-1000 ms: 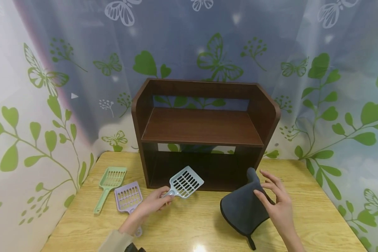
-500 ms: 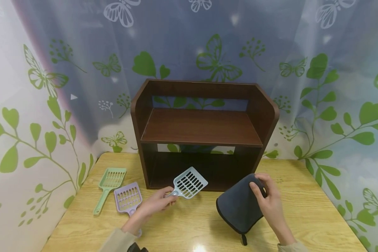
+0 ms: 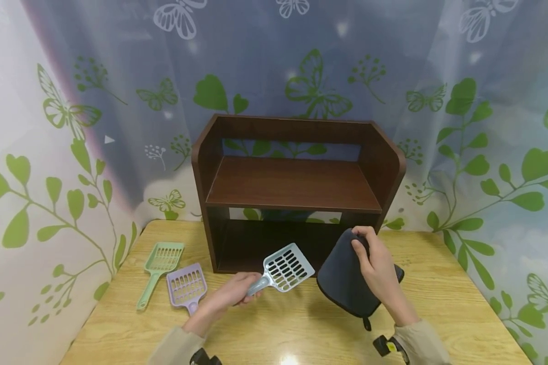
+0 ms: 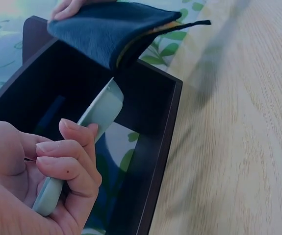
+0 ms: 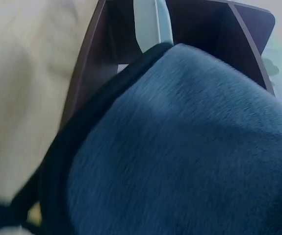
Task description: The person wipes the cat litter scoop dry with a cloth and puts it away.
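My left hand [image 3: 243, 290] grips the handle of a light blue litter scoop [image 3: 280, 263], its slotted head tilted up to the right. In the left wrist view, the fingers curl round the scoop [image 4: 104, 105], seen edge-on. My right hand [image 3: 373, 256] pinches the top of a folded dark blue cloth [image 3: 347, 276] with black edging and a small hanging loop [image 3: 367, 323]. The scoop's head and the cloth's left edge are close together. Up close, the cloth [image 5: 180, 142] fills most of the right wrist view, and the scoop [image 5: 153, 24] shows just past its top corner.
A two-tier dark brown shelf [image 3: 294, 185] stands at the back of the wooden table [image 3: 274, 324]. A green litter scoop [image 3: 162, 261] and a purple one [image 3: 187, 286] lie at the left, the purple handle partly hidden by my left arm. A patterned curtain [image 3: 274, 61] hangs behind.
My right hand has taken hold of the cloth's top and raised it up and leftward. My left hand has moved the blue scoop a little to the right, towards the cloth.
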### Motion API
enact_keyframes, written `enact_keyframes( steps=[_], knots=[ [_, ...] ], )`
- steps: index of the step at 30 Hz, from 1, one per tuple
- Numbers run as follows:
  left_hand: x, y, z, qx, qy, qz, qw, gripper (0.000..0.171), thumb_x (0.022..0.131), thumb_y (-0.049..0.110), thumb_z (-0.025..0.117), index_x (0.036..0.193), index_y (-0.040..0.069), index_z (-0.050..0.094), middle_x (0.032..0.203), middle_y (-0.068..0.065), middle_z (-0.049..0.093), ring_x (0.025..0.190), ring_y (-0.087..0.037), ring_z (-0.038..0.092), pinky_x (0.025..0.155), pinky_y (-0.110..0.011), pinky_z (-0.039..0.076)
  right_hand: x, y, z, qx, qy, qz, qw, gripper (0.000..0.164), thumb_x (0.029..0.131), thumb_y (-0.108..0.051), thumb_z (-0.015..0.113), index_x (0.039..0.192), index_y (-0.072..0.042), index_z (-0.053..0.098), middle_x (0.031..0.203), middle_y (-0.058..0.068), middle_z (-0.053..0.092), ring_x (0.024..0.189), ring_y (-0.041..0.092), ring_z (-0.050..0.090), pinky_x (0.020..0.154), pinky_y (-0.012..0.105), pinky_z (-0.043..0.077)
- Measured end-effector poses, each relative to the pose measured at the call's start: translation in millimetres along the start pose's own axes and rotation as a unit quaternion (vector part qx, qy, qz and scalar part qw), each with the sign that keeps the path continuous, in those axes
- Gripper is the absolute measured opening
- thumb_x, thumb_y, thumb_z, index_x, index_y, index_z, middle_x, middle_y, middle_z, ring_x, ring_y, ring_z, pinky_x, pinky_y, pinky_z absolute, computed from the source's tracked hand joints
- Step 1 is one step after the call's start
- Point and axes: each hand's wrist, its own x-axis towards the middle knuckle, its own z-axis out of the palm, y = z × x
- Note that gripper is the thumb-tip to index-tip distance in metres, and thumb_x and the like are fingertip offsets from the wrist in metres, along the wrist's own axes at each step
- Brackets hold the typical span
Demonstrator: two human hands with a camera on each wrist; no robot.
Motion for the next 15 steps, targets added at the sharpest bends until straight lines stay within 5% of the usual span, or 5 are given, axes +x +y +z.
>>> enact_keyframes(
  steps=[3,8,15],
  knots=[
    [1.1,2.6,3.7,-0.005,-0.001,-0.004,1.0000,0.039,0.110,0.026,0.039,0.110,-0.006,0.061,0.072,0.003,0.054,0.053,-0.002,0.036,0.050,-0.016,0.029,13,-3,3,-0.048,-0.009,-0.055,0.997,0.028,0.095,-0.003,0.068,0.121,-0.003,0.057,0.114,0.013,0.066,0.103,0.032,0.063,0.087,0.044,0.044],
    [3.3,6.0,8.9,-0.018,-0.010,-0.009,0.9998,0.041,0.110,0.029,0.041,0.114,-0.007,0.061,0.073,0.002,0.053,0.053,-0.002,0.036,0.051,-0.016,0.030,31,-17,12,-0.104,-0.037,-0.164,0.980,0.029,0.088,-0.013,0.077,0.116,-0.014,0.068,0.102,0.000,0.069,0.083,0.019,0.055,0.075,0.038,0.033],
    [6.4,7.7,17.4,-0.051,-0.030,0.001,0.9982,0.037,0.110,0.026,0.039,0.120,-0.005,0.056,0.075,0.001,0.051,0.054,-0.003,0.036,0.050,-0.015,0.030,30,-36,44,-0.139,-0.066,-0.242,0.958,0.026,0.086,-0.028,0.080,0.111,-0.025,0.072,0.100,-0.006,0.071,0.091,0.019,0.060,0.093,0.045,0.041]
  ],
)
